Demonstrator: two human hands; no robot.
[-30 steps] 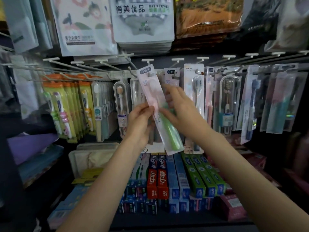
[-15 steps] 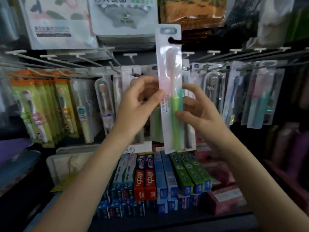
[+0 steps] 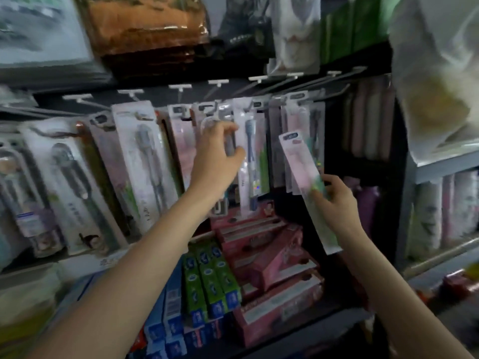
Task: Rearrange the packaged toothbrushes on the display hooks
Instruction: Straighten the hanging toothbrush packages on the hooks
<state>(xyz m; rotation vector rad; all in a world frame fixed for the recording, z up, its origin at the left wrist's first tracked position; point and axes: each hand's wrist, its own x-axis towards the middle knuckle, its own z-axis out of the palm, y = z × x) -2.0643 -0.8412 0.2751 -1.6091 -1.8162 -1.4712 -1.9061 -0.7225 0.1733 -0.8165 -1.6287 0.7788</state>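
Facing a dark shop rack [image 3: 363, 156], I see toothbrush packs [image 3: 145, 161] hanging in a row on hooks [image 3: 180, 87], with green [image 3: 207, 278] and pink boxes [image 3: 269, 257] stacked on the shelf below. My left hand [image 3: 216, 161] reaches among the hung packs, fingers curled, though blur hides whether it grips one. My right hand [image 3: 337, 203] pinches a loose pink pack [image 3: 302, 167], tilted, just right of the row.

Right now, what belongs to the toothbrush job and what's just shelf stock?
Job: pink pack in right hand; left hand at hanging packs; hooks.
Not: toothpaste boxes, pink boxes, towels.
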